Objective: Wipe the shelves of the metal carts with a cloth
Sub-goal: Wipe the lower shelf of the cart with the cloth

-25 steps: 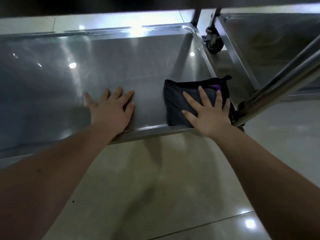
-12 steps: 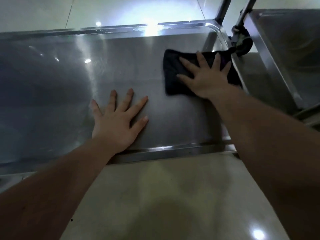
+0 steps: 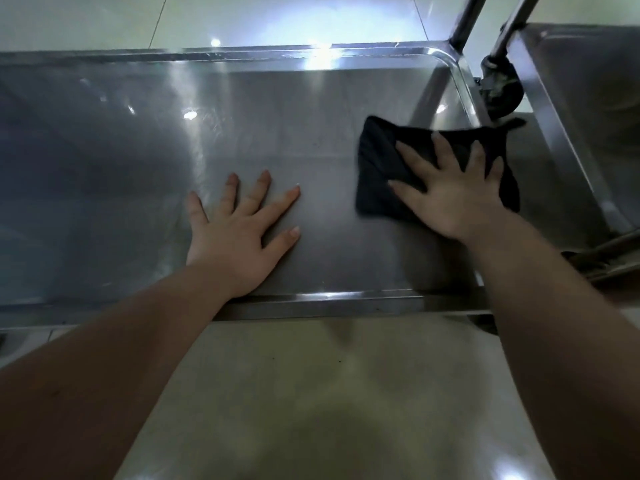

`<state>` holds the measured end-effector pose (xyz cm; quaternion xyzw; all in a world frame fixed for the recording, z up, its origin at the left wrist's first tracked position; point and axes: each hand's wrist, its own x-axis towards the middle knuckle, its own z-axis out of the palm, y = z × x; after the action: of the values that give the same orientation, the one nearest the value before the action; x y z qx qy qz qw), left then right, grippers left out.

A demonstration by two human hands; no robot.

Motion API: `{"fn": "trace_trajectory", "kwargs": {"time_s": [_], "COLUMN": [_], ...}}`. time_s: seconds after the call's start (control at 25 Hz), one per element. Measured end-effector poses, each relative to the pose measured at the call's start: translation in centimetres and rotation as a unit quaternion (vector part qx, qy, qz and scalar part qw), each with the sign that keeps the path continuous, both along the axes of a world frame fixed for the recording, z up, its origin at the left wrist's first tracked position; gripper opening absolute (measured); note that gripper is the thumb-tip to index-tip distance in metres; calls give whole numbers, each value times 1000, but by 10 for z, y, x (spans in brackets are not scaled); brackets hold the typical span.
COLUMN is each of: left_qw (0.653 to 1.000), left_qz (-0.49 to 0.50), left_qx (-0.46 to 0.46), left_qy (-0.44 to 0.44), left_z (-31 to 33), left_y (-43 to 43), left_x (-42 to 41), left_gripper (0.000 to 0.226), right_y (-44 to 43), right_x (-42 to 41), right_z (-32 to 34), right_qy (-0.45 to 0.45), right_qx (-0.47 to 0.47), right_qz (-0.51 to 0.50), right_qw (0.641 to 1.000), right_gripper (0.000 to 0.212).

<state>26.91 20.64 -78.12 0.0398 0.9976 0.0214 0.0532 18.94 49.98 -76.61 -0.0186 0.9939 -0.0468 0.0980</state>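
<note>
Tiled floor (image 3: 311, 393) below; the metal cart shelf (image 3: 294, 109) spans the view, with a second cart (image 3: 588, 98) to the right. Your left hand (image 3: 239, 237) lies flat and spread, bracing by the near rim. Your right hand (image 3: 450, 195), flat and gripping nothing, presses the cloth (image 3: 377, 168) at the shelf's right end. Change: the cloth went from near rim to far and is now back at mid-depth. The right end is probably done; the left stretch remains. Folded pad, long axis left-right, loose corner pointing far-right.

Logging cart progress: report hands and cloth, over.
Right hand flat on dark cloth, pressing it at right end of shelf. Left hand flat on bare shelf. Neighbouring cart's caster just beyond the rim.
</note>
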Motion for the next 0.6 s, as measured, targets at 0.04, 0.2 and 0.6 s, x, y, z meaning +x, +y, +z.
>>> {"fn": "trace_trajectory", "kwargs": {"time_s": [0.04,0.2,0.6], "left_qw": [1000,1000,1000], "left_qz": [-1,-7,-5], "left_qx": [2,8,6], "left_qy": [0,4,-6], "left_z": [0,0,3], "left_y": [0,-1,1], "left_x": [0,5,3], "left_gripper": [61,61,62], "right_y": [6,13,-8], "right_x": [29,111,-77], "right_z": [0,-4,6], "right_qy": [7,18,-28], "right_qx": [-3,8,9], "right_qz": [0,10,2], "right_qw": [1000,1000,1000], "right_gripper": [67,66,67]}}
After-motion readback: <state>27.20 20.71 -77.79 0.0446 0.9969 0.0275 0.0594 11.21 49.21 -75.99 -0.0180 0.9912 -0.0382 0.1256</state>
